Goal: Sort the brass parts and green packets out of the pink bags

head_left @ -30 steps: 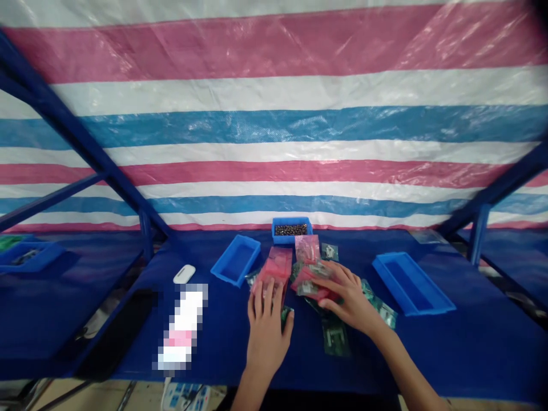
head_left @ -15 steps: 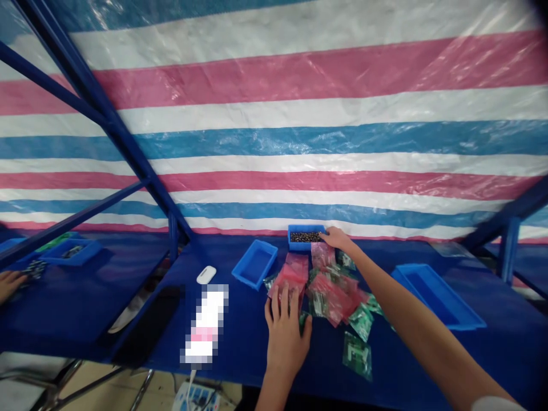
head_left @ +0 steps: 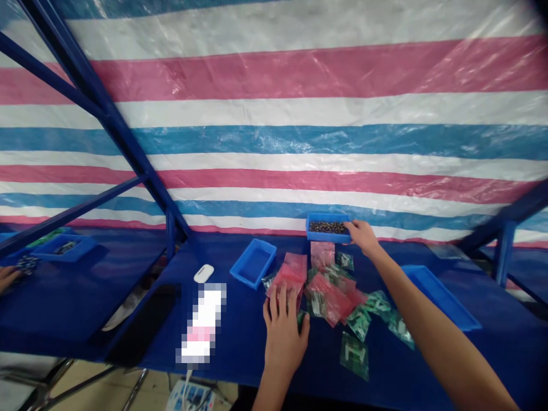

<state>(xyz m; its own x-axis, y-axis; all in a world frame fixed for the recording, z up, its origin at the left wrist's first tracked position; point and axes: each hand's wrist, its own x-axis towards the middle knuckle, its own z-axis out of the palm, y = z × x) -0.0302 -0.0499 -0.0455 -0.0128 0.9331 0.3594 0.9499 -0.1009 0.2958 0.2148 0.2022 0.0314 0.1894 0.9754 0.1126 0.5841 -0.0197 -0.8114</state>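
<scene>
My right hand [head_left: 362, 236] grips the right end of a small blue bin [head_left: 328, 238] at the back of the table, thumb and fingers closed on its wall. Many small dark metallic pieces [head_left: 329, 226] lie in that bin; their exact kind is too small to tell. My left hand [head_left: 285, 337] lies with fingers spread on a stack of pink plastic bags [head_left: 293, 268]. Beside it is a loose heap of pink bags [head_left: 331, 297] and clear bags with green contents [head_left: 359, 321]. One such flat bag [head_left: 354, 355] lies apart, nearer the front edge.
An unfilled blue bin [head_left: 253, 262] stands left of the bags, and a longer blue tray [head_left: 445, 297] sits behind my right forearm. A white oval device [head_left: 204, 273] and a blurred-out phone-like object [head_left: 201, 323] lie left. Another person's hand [head_left: 7, 277] shows at far left.
My right hand has moved the bin of dark pieces right and slightly back, away from the bags. My left hand stays on the pink bags.
</scene>
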